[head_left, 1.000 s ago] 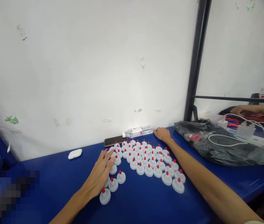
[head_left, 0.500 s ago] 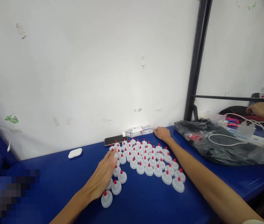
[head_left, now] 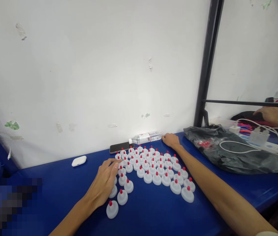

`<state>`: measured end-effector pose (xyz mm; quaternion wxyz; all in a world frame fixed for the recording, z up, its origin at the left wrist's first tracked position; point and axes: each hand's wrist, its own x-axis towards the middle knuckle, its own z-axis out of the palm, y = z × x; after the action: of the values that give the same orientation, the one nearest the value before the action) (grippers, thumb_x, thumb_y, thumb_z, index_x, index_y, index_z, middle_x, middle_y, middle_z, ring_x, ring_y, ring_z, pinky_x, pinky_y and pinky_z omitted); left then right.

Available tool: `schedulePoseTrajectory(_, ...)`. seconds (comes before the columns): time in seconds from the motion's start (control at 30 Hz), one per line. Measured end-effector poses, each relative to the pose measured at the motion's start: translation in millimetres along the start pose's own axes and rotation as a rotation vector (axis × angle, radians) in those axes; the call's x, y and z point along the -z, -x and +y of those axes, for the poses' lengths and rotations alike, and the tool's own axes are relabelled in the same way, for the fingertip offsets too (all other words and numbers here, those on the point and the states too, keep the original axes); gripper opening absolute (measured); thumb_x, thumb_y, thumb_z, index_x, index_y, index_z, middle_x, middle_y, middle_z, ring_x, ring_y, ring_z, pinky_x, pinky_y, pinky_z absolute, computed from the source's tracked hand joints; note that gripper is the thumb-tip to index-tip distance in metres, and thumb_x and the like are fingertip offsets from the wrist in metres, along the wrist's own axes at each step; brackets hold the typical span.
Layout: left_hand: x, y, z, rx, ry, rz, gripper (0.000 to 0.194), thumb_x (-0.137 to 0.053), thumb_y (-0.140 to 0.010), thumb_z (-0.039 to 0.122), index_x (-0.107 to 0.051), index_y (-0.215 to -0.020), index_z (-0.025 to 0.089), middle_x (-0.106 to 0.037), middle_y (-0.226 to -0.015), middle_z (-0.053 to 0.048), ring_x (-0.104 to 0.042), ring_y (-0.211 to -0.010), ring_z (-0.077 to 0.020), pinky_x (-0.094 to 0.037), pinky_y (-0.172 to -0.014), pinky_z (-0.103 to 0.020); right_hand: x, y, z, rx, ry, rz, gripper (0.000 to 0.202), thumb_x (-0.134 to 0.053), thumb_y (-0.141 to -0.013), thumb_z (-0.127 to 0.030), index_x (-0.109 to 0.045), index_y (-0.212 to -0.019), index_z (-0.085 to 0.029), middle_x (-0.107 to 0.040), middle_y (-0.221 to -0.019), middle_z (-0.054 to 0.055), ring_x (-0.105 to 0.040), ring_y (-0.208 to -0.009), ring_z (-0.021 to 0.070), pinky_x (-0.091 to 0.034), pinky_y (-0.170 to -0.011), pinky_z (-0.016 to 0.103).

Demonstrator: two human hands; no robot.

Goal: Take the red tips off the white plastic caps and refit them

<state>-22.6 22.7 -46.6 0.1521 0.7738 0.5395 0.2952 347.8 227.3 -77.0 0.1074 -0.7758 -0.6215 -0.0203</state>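
Bit by bit, drawing left hand (head_left: pixel 104 182) outward, grip loose and seemingly empty, uncovering more caps (head_left: pixel 122 197) on the surface (head_left: pixel 153 213) just left of the main cluster (head_left: pixel 157 179), while resting right hand (head_left: pixel 171 140) beside the bottle (head_left: pixel 143 138), grip impossible to tell.

Round, whitish translucent plastic caps (head_left: pixel 148 178), each with a narrow red tip, stand upright on the flat blue tabletop (head_left: pixel 153 209). Most crowd together in a broad cluster slanting down to the near right; others (a looser string) trail toward the near left.
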Motion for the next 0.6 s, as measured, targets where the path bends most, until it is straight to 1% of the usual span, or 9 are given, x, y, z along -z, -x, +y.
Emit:
schedulePoseTrajectory(0.1, 2.3, -1.2, -1.0, -0.005, -0.017, -0.020, 0.059, -0.018, -0.104, 0.051, -0.061, -0.133, 0.026, -0.058, -0.133, -0.007, -0.049, -0.127, -0.0270, -0.035, -0.112, -0.047, -0.3, 0.0, 0.1, -0.001, -0.003, -0.001, 0.032, -0.060, -0.099, -0.038, -0.063, -0.122, -0.016, -0.064, -0.122, 0.010, -0.065, -0.106, 0.0229, -0.055, -0.091, 0.045)
schedulePoseTrajectory(0.27, 1.3, -3.3, -6.7, 0.019, -0.027, -0.007, 0.062, -0.015, -0.104, 0.051, -0.066, -0.125, 0.022, -0.062, -0.124, -0.007, -0.051, -0.122, -0.0263, -0.037, -0.110, -0.046, -0.9, -0.3, 0.3, 0.002, -0.006, -0.003, 0.032, -0.060, -0.099, -0.038, -0.063, -0.122, -0.016, -0.064, -0.124, 0.010, -0.064, -0.108, 0.0235, -0.054, -0.093, 0.046)
schedulePoseTrajectory(0.47, 1.7, -2.7, -4.0, 0.004, -0.031, 0.008, 0.059, -0.015, -0.104, 0.050, -0.063, -0.127, 0.025, -0.063, -0.127, -0.005, -0.054, -0.119, -0.0236, -0.039, -0.109, -0.047, -0.1, -0.5, 0.2, 0.001, -0.013, -0.012, 0.033, -0.060, -0.099, -0.038, -0.063, -0.123, -0.016, -0.064, -0.125, 0.010, -0.064, -0.109, 0.0238, -0.053, -0.094, 0.047)
schedulePoseTrajectory(0.6, 3.4, -2.0, -1.0, -0.011, -0.045, 0.038, 0.059, -0.014, -0.104, 0.049, -0.063, -0.126, 0.024, -0.064, -0.126, -0.005, -0.055, -0.118, -0.0230, -0.041, -0.107, -0.045, 0.0, -0.4, 0.4, 0.000, -0.011, -0.009, 0.032, -0.060, -0.099, -0.038, -0.063, -0.122, -0.016, -0.064, -0.123, 0.010, -0.064, -0.107, 0.0234, -0.054, -0.093, 0.046)
